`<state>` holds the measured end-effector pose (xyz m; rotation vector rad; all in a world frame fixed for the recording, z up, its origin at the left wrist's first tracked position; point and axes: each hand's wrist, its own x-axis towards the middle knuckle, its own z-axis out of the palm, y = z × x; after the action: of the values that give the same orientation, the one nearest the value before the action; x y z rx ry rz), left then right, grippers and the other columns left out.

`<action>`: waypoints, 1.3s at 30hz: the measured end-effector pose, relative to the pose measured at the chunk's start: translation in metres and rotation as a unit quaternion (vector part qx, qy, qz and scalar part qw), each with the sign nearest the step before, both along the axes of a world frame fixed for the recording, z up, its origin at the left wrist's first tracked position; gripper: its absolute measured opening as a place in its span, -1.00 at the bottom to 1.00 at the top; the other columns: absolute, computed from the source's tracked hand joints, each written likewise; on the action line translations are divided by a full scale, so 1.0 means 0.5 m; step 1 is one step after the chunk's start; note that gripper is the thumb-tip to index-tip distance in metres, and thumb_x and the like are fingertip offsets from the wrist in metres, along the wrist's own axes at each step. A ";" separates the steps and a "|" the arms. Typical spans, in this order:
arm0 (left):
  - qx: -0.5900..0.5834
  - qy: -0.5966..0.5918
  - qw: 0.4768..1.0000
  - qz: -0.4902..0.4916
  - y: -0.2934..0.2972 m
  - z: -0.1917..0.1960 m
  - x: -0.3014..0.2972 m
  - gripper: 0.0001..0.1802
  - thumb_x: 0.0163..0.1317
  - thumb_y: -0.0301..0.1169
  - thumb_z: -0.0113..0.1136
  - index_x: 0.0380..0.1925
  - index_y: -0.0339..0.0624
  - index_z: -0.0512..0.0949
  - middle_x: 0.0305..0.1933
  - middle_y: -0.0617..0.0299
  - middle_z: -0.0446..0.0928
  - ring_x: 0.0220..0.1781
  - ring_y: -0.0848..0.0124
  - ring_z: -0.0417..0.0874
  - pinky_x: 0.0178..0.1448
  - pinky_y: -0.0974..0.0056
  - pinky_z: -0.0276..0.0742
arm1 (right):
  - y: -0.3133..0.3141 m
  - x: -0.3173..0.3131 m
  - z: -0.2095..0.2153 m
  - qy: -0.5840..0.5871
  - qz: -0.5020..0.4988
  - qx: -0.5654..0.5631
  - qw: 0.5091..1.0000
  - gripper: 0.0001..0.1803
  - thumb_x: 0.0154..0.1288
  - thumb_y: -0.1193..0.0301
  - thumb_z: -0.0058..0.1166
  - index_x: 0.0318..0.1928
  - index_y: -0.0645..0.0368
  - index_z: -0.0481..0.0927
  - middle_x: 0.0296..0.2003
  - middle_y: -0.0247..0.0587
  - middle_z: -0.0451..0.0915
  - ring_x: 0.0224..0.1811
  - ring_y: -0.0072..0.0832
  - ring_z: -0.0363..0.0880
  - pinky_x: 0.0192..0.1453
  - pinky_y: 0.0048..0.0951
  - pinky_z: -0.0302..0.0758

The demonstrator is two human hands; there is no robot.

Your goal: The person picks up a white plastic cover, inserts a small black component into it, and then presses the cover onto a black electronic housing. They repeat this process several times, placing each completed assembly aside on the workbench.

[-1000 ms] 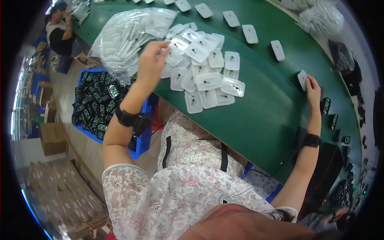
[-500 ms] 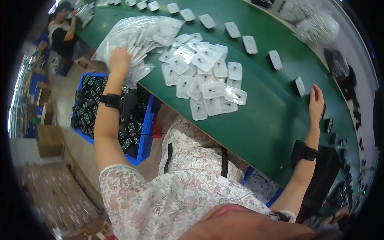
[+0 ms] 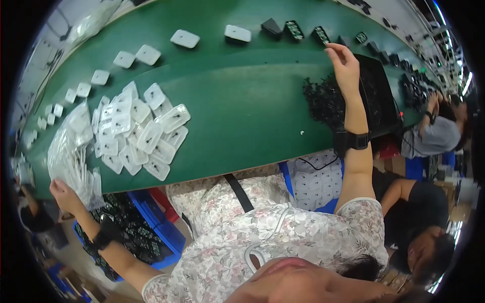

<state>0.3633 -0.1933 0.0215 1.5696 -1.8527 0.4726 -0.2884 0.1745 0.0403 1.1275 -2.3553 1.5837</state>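
Observation:
My left hand is at the lower left edge of a clear plastic bag of white pieces, its fingers curled together; what they hold, if anything, is hidden. To the right of the bag lies a loose heap of white rounded covers, each with a small dark piece on it. My right hand reaches over the far part of the table, fingers stretched and apart with nothing visible between them. Its fingertips are nearest to a black case with a green circuit board in the far row.
A row of cases curves along the green table, white-topped ones leftward. Small black parts spread beside a black bin. Blue crates stand below the near edge. Two people are at the right.
My view has swung toward the right. My right hand has moved to the far row of cases; my left hand stays by the bag, now at its lower edge.

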 end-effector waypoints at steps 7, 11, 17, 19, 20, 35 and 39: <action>0.222 0.383 0.801 -0.403 0.158 0.053 -0.343 -0.73 0.39 -0.34 -0.06 -0.03 -0.23 0.50 -0.25 0.14 0.57 -0.45 0.51 0.58 -0.44 0.49 0.43 | -0.021 0.016 -0.042 0.108 -0.004 0.196 0.975 -0.83 0.13 0.48 0.13 -0.22 0.21 0.60 -0.34 -0.23 0.59 -0.31 -0.45 0.54 -0.17 -0.49 0.45; 0.387 0.376 0.684 -0.491 0.277 0.054 -0.549 -0.69 0.32 -0.50 0.00 0.06 -0.20 0.48 -0.31 0.24 0.55 -0.51 0.58 0.52 -0.50 0.49 0.37 | -0.052 -0.002 -0.065 0.150 0.000 0.254 0.955 -0.83 0.11 0.44 0.11 -0.25 0.20 0.58 -0.33 -0.14 0.57 -0.27 -0.23 0.55 -0.15 -0.34 0.46; 0.447 0.361 0.618 -0.537 0.378 0.041 -0.688 -0.60 0.26 -0.63 -0.01 0.10 -0.15 0.44 -0.35 0.28 0.48 -0.51 0.61 0.46 -0.48 0.53 0.33 | -0.024 0.039 -0.020 0.106 -0.008 0.439 0.892 -0.84 0.09 0.36 0.17 -0.36 0.19 0.58 -0.34 -0.09 0.60 -0.26 -0.17 0.56 -0.19 -0.27 0.47; 0.457 0.379 0.597 -0.539 0.391 0.030 -0.720 -0.64 0.23 -0.63 0.03 0.04 -0.18 0.45 -0.45 0.31 0.42 -0.53 0.62 0.45 -0.48 0.51 0.33 | -0.010 0.041 -0.044 0.096 -0.003 0.427 0.899 -0.82 0.06 0.35 0.20 -0.42 0.20 0.57 -0.37 -0.07 0.59 -0.28 -0.15 0.56 -0.21 -0.24 0.47; 0.455 0.380 0.595 -0.542 0.392 0.020 -0.728 -0.64 0.23 -0.63 0.03 0.04 -0.18 0.45 -0.45 0.31 0.42 -0.53 0.62 0.45 -0.48 0.51 0.33 | -0.007 0.040 -0.064 0.120 0.004 0.381 0.917 -0.83 0.06 0.39 0.20 -0.44 0.23 0.54 -0.40 -0.05 0.57 -0.29 -0.13 0.55 -0.22 -0.22 0.46; 0.428 0.320 0.646 -0.545 0.387 -0.034 -0.779 -0.76 0.25 -0.59 0.02 -0.10 -0.20 0.54 -0.33 0.21 0.53 -0.59 0.57 0.48 -0.49 0.47 0.35 | -0.073 0.144 -0.007 -0.036 0.060 0.077 0.995 -0.87 0.21 0.48 0.12 -0.34 0.27 0.47 -0.45 -0.26 0.55 -0.44 -0.56 0.49 -0.32 -0.53 0.45; 0.432 0.334 0.656 -0.521 0.387 -0.030 -0.778 -0.77 0.24 -0.60 0.02 -0.13 -0.20 0.55 -0.37 0.20 0.50 -0.59 0.55 0.49 -0.50 0.45 0.36 | -0.121 0.212 0.009 -0.271 0.217 -0.040 0.937 -0.91 0.26 0.51 0.08 -0.26 0.28 0.55 -0.41 -0.37 0.54 -0.38 -0.65 0.47 -0.28 -0.62 0.42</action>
<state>-0.0256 0.0001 0.0064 0.6051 -1.9903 -1.4931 -0.1824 0.1140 0.0447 1.4153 -2.4168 2.3872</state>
